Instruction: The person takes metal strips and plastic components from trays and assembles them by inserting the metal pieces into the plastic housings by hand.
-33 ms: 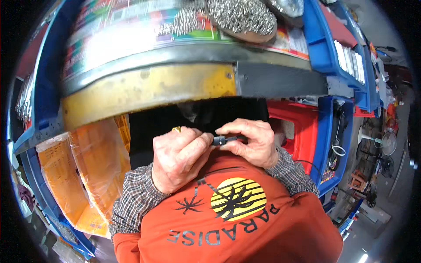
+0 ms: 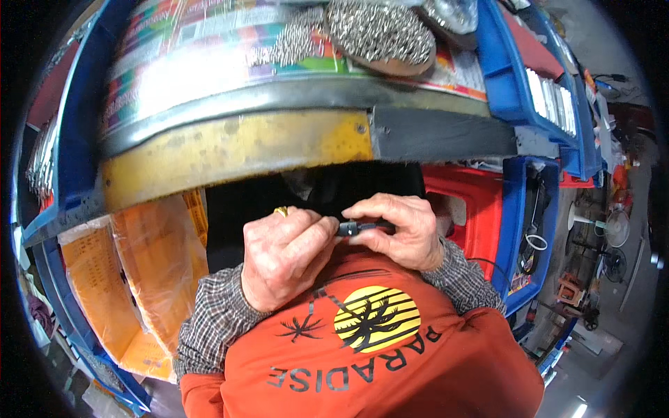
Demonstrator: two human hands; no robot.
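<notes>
**Black part [image 2: 348,228], small, held before the chest**

Risks, left to right. Left hand [image 2: 282,254]: fingers drawn into a narrow pinch over the part's left end, hiding it from where I stand; a crooked grip there could go unnoticed. The part: between the two hands, just above the red-orange shirt [image 2: 258,355]; an uneven pull could spring it loose and drop it. Right hand [image 2: 398,228]: thumb and forefinger close together on the opposite end; too hard a twist might bend the slimmer length.

Materials, left to right. Orange packets [image 2: 157,265]: creased, in clear film. Bench edge [image 2: 244,143]: spotted yellow strip meeting a dark one. Finger ring [image 2: 281,211]: gold-coloured, on the left hand. Metal pieces [image 2: 380,31]: tiny, bright, heaped in a rounded dish [image 2: 401,68]. Checked cuff [image 2: 463,279]: soft, gathered, right wrist. Red plastic item [image 2: 486,202]: glossy, with curved corners. Blue bin [image 2: 513,209]: long, straight-walled.
</notes>
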